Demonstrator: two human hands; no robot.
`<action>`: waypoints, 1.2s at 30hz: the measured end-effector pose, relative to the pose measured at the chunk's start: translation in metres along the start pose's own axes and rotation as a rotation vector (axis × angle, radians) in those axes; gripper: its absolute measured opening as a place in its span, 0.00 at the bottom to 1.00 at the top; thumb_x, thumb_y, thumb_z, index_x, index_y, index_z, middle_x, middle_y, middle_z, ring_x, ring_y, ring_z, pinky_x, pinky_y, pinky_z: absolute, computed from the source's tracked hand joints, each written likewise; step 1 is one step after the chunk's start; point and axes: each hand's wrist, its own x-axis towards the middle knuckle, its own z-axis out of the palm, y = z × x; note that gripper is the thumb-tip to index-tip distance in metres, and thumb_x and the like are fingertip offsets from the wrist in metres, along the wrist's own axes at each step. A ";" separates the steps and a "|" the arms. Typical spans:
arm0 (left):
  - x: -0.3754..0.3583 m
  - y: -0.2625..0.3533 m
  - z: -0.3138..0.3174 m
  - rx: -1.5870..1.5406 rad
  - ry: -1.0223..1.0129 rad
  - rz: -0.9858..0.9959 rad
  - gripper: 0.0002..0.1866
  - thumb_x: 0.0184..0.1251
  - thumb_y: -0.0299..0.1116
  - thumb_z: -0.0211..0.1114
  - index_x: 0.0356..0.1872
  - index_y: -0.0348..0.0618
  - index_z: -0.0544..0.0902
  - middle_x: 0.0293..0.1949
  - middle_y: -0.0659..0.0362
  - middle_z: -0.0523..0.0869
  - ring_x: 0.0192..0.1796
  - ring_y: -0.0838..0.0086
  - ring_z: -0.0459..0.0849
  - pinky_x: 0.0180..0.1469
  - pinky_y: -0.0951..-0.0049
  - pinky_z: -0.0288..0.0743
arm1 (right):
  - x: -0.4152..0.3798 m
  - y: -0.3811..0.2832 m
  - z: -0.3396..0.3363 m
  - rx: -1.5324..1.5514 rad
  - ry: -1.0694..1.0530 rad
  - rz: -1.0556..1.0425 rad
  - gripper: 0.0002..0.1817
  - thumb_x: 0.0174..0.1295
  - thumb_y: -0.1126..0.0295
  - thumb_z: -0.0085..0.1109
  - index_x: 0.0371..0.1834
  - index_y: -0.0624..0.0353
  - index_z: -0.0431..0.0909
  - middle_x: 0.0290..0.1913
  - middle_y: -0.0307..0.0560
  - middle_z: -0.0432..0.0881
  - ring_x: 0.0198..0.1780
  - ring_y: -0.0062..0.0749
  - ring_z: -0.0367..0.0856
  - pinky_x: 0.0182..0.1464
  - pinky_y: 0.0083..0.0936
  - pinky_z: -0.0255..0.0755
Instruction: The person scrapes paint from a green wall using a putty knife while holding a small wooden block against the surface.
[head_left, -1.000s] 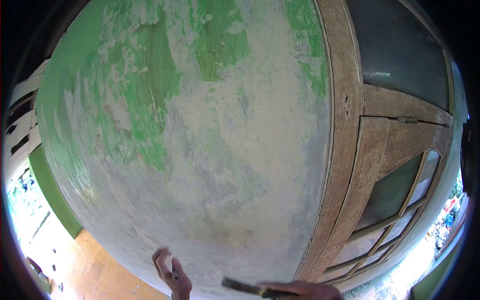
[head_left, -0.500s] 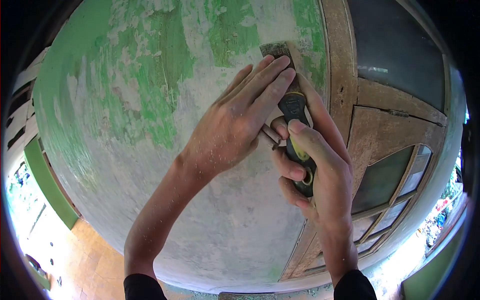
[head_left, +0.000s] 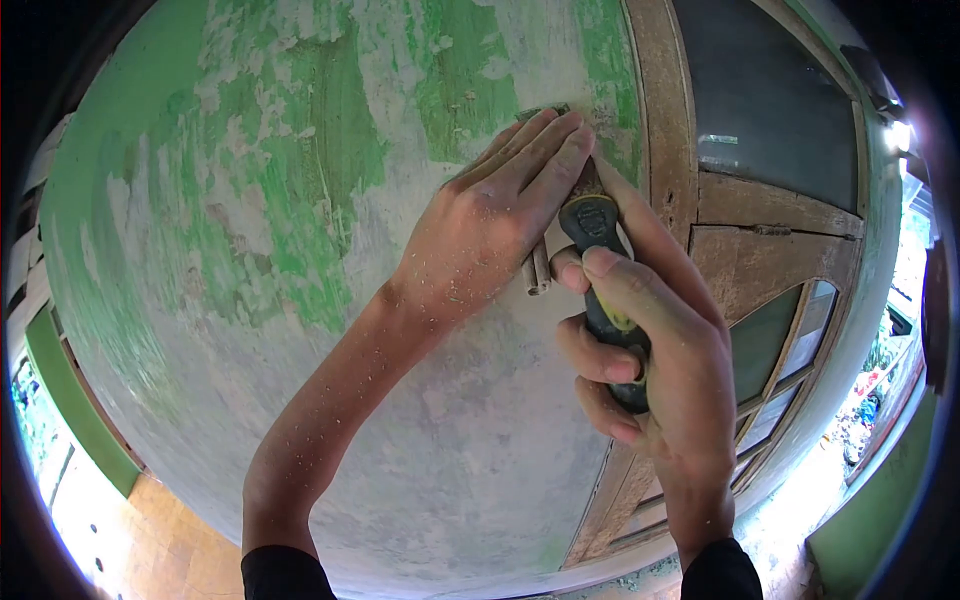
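Note:
A putty knife (head_left: 592, 218) with a black and yellow handle stands nearly upright against the wall, its metal blade end at the top. My right hand (head_left: 680, 330) is wrapped round the handle, thumb and index finger on its upper part. Flat across the blade lie the outstretched fingers of my left hand (head_left: 480, 225), covering most of it; only a narrow top edge shows. From beneath my left palm sticks out a greyish-brown curled piece (head_left: 537, 272), like a small rolled tube. Pale flecks of dust cover the back of my left hand and forearm.
The wall (head_left: 400, 420) has patchy, flaking green paint above and whitish plaster below. Close on the right is a worn wooden frame (head_left: 672, 120) with dark glass panes (head_left: 780, 100). Orange floor tiles (head_left: 180, 540) show at lower left.
Both hands have shifted slightly right and down in view with the putty knife. My left fingers now cover more of the blade. The camera view has turned a little.

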 end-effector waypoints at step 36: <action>0.002 -0.011 0.002 0.025 0.057 0.065 0.33 0.58 0.29 0.68 0.68 0.41 0.76 0.65 0.45 0.80 0.68 0.51 0.78 0.64 0.57 0.81 | 0.000 0.009 0.011 -0.126 0.074 -0.069 0.33 0.70 0.73 0.48 0.80 0.54 0.59 0.42 0.43 0.72 0.18 0.10 0.61 0.08 0.11 0.51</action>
